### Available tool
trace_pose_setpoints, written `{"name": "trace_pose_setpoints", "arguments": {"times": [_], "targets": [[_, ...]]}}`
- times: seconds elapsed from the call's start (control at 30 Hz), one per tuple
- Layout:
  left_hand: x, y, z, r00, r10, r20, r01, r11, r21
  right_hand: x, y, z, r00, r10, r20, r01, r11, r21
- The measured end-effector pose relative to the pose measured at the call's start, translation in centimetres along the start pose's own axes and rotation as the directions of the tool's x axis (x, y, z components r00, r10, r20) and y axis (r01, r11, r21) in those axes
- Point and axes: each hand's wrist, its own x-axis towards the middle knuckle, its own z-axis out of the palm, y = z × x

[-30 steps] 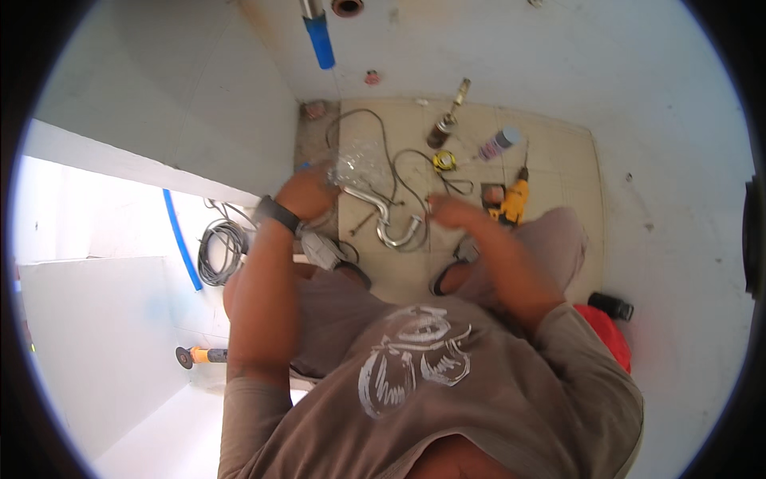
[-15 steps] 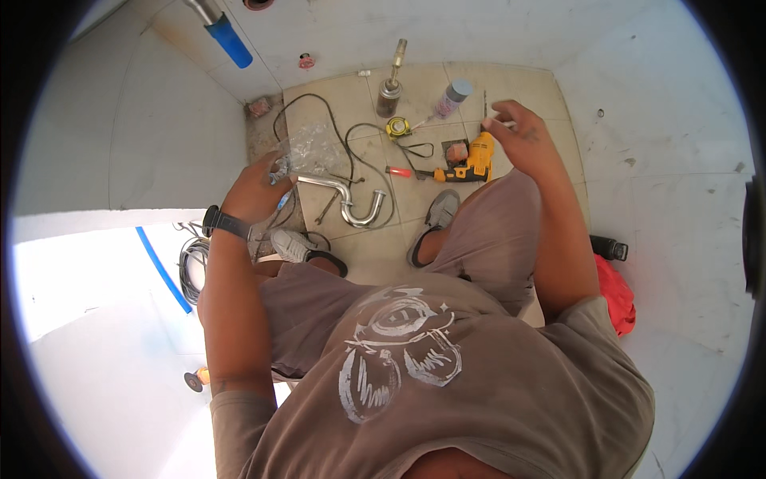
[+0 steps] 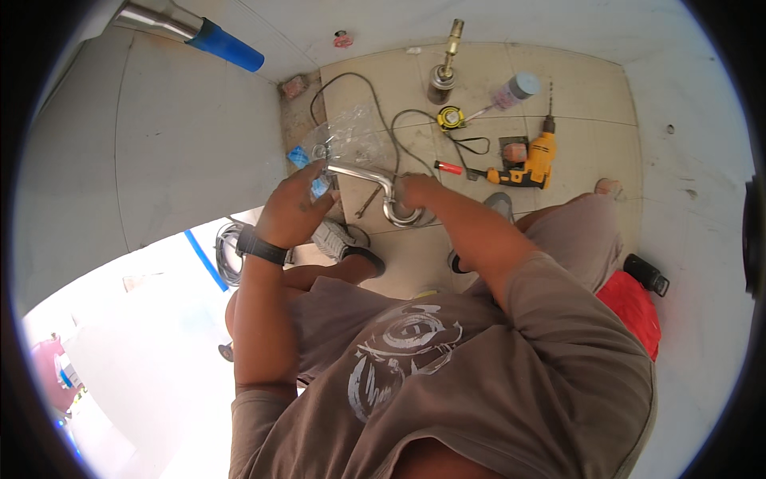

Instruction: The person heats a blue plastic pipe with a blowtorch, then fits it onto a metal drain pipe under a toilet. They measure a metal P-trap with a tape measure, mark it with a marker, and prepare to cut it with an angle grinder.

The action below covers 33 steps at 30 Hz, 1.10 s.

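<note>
A chrome drain trap pipe, bent into a U at one end, lies between my two hands over the tiles. My right hand is closed round the short upturned end of its bend; the fingertips are partly blurred. My left hand is by the pipe's straight end, its fingers closed on a crumpled clear plastic bag with blue printed patches. The bag spreads out past the fingers, and what lies inside it is hard to make out. Just below the pipe, a wrench rests on the floor.
A yellow drill, tape measure, spray can, torch canister and red-handled tool lie or stand beyond my feet. A dark cable loops across the tiles. A blue-sleeved metal pipe juts in at upper left.
My right hand has come from beside the drill bit, across to the left, onto the bend of the pipe. My left hand keeps the bag. The whole view has shifted.
</note>
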Motion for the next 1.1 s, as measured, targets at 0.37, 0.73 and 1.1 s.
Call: {"name": "trace_pose_setpoints", "arguments": {"times": [0.37,0.73,1.1], "targets": [[1.1,-2.0,2.4,0.995,0.032,0.094,-0.031,0.999,-0.013,-4.5,-2.2,-3.8,0.913,-0.263,0.312,0.339,0.914,-0.221],[-0.3,-2.0,2.6,0.919,0.258,0.298,-0.230,0.965,-0.126,-23.4,-13.8,-17.5,0.878,-0.345,-0.331,0.444,0.846,0.296],[-3.9,1.3,0.3,0.998,0.012,-0.062,-0.055,0.633,-0.772,-27.7,-14.2,-16.7,0.962,-0.056,-0.268,0.236,0.663,0.711]]}}
